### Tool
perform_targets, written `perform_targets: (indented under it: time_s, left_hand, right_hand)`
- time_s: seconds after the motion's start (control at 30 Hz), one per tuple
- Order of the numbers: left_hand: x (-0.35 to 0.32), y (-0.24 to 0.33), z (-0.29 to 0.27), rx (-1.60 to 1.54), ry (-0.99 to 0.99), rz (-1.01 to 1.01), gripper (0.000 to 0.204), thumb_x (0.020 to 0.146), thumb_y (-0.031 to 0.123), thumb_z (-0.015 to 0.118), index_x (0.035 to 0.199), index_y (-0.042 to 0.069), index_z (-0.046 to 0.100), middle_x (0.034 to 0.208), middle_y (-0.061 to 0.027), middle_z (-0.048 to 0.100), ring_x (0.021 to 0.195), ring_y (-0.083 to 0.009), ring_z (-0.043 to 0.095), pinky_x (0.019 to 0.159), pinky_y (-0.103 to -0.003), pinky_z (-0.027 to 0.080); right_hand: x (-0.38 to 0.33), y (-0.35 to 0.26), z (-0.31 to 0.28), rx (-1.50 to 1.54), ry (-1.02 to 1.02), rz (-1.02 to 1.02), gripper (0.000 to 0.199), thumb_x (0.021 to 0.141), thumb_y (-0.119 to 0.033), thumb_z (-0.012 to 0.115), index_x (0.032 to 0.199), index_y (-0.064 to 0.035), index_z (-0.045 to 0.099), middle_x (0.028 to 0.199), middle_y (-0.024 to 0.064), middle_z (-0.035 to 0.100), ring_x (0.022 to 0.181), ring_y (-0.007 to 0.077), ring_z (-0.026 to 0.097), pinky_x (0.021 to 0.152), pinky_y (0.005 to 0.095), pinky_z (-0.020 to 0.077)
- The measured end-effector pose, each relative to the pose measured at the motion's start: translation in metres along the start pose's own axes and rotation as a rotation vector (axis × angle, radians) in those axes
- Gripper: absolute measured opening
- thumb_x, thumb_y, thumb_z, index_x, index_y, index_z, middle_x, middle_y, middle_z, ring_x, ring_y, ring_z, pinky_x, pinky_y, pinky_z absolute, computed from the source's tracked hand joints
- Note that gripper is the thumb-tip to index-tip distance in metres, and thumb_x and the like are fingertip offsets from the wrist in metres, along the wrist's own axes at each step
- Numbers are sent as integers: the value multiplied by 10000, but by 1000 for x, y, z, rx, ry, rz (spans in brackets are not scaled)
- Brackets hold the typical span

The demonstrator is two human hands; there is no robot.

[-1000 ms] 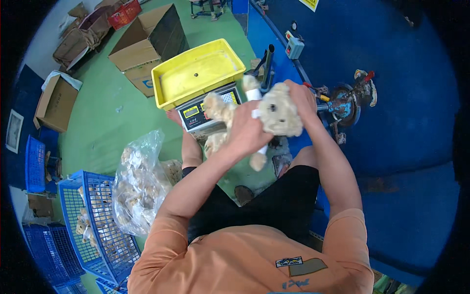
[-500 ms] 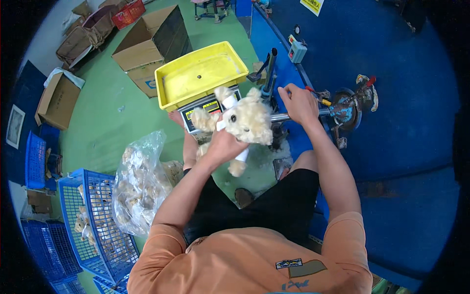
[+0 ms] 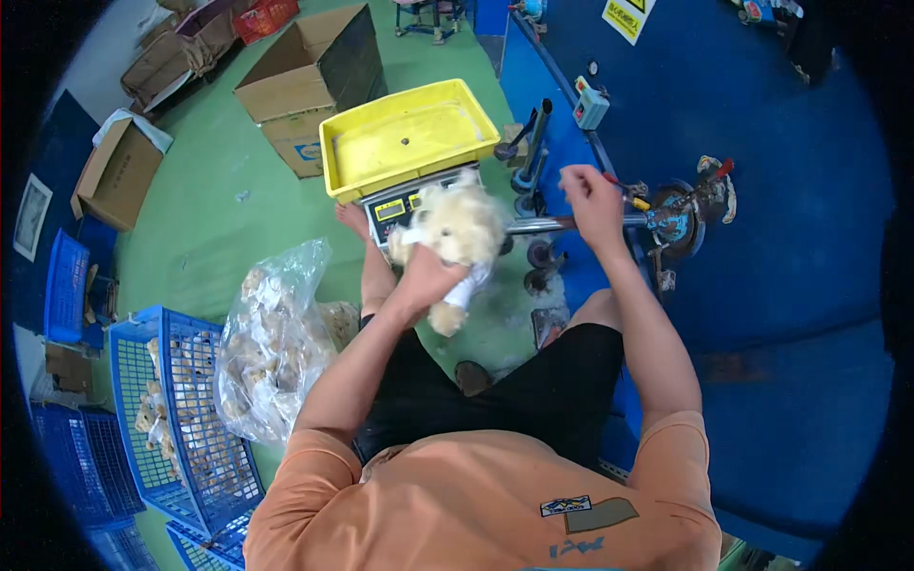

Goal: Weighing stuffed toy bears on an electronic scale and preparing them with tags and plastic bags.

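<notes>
A cream, fluffy plush toy animal [image 3: 462, 219] with dark eyes and white fabric sections on its body is held up in the air, between the person's knees and the scale, its head right beside the free end of a bare metal tube; whether the two touch cannot be told. Its fur is blurred.

The left hand [image 3: 427, 281] is closed around the toy's body just under the head, thumb across the front, one furry-tipped limb hanging below. The toy should be light, soft and squeezable, with floppy limbs and little risk of breaking; the body near the neck looks a surer hold than a single limb or a pinch of fur, which could slip.

The right hand [image 3: 596, 211] is raised, fingers loosely curled and partly open, with nothing visible in it. It overlaps the shiny horizontal metal tube [image 3: 541, 226] in view; contact is unclear. The tube reaches out from a tall blue metal panel [image 3: 781, 266].

Beyond the toy, a grey digital scale [image 3: 388, 211] carries a shallow yellow plastic tray [image 3: 447, 124], with a small dark speck inside. Behind stands an open brown cardboard box [image 3: 290, 133]. To the left, a clear plastic bag [image 3: 309, 266] and a blue lattice plastic basket [image 3: 164, 328] hold similar toys.
</notes>
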State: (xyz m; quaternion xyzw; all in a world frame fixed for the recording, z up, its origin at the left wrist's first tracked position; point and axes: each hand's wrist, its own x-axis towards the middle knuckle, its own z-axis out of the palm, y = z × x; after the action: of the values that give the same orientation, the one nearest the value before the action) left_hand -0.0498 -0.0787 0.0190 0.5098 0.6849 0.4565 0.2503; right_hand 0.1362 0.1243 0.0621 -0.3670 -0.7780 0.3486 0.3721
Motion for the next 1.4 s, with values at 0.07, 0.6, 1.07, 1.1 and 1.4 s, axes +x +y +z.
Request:
perform_targets:
  time_s: [0.07,0.6,1.07,1.1,1.4]
  left_hand:
    - [-24,-5,-8,-76,137,-89,607,779,245,712,1321,19,559,1321,-221,587,1117,-378,606,960,-403,478]
    - [-110,-68,-37,206,449,376,726,736,230,805,1369,49,498,1293,-145,543,1144,-294,556,1023,-402,455]
    - [-284,-100,-309,778,1218,-117,723,708,116,721,1374,21,455,1243,-216,548,1137,-402,522,1024,-467,389]
    - [-293,-74,-336,753,1320,-266,727,710,88,706,1381,7,439,1253,-228,547,1148,-401,526,1034,-456,394]
    - [-296,-278,-233,433,1152,-707,270,884,183,544,1024,1,684,987,-205,698,874,-387,654,794,-462,516]
  right_hand:
    - [-26,-28,15,374,-51,81,184,945,-118,631,1099,-18,627,898,42,684,689,101,590,594,259,485]
    - [-152,-116,86,1012,-1138,571,338,946,-108,635,1227,40,518,842,74,626,518,68,502,448,193,421]
    - [-125,-76,132,500,-721,489,192,1032,-210,516,1124,-63,599,1024,59,680,681,107,611,589,222,467]
    - [-129,-62,138,463,-732,542,189,1035,-211,509,1111,-62,597,1006,62,678,684,107,613,594,223,468]
    - [-180,2,168,333,-958,679,196,1024,-228,530,1082,-58,608,973,67,674,705,132,622,611,232,483]
